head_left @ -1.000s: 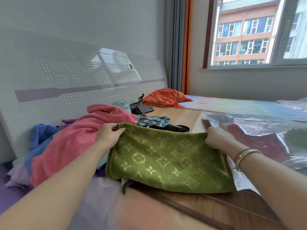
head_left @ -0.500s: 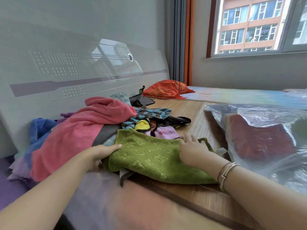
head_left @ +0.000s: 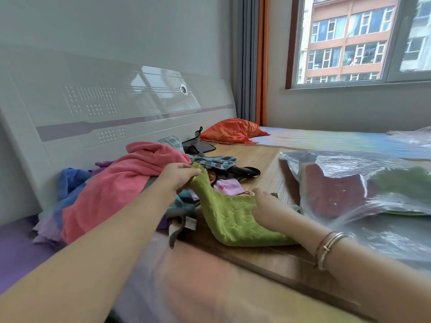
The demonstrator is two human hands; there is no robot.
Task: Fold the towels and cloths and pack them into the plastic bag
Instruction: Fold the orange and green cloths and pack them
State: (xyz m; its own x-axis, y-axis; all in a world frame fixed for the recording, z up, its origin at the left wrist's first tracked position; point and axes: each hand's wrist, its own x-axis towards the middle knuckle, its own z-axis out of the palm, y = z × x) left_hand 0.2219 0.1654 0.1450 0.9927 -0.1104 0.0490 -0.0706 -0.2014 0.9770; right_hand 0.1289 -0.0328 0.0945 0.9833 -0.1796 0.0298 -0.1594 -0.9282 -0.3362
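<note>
My left hand [head_left: 180, 174] pinched the green towel [head_left: 233, 220] corner — right hand [head_left: 265, 206] flat beside it — edges wanted matching.

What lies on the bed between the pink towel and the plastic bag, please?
In the head view, the green towel lies there, gripped by the left hand and touched by the right hand, with small mixed cloths behind it.

Bed [head_left: 258, 157] with a wood-grain mat, strewn with cloths.
Left of the left grip [head_left: 178, 177] a pink towel [head_left: 116, 190] tops a heap of cloths [head_left: 70, 183]. Under the right grip [head_left: 268, 206] the green towel [head_left: 233, 220] lies on the mat. Right of it lies the plastic bag [head_left: 349, 187]; beyond both grips, an orange cushion [head_left: 231, 131].
</note>
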